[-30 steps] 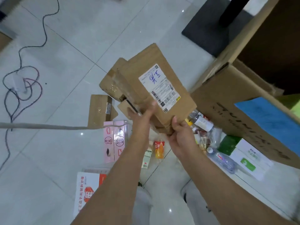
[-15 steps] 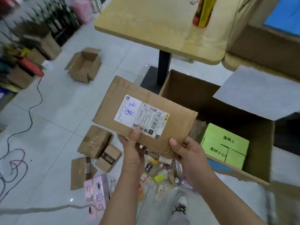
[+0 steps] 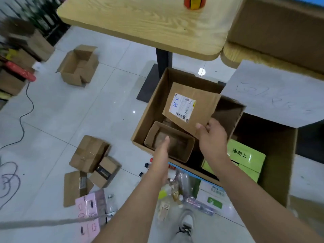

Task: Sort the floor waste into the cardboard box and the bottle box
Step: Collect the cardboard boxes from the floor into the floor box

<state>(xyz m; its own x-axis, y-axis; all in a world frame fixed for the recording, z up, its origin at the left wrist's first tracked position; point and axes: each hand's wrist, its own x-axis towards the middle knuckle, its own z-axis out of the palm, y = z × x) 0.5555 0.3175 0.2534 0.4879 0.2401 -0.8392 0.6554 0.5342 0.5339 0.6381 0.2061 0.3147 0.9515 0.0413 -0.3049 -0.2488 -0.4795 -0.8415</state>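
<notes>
— What has changed over the big cardboard box [image 3: 150,109]?

— A second ago both hands held the flat labelled carton [image 3: 190,109] above the floor pile. Now the left hand [image 3: 162,151] has let go and hangs open and empty over the box's near rim; only the right hand [image 3: 212,135] pinches the carton's lower corner.

— Where is the carton now?

— Tilted, inside the mouth of the big box, above a small open carton [image 3: 172,142] already lying there. It looks a moment from being dropped.

— And what remains?

— Plenty. Several brown cartons [image 3: 91,153] and a pink packet [image 3: 89,214] lie on the tiles, and bottles [image 3: 192,200] lie by the person's shoe.
</notes>
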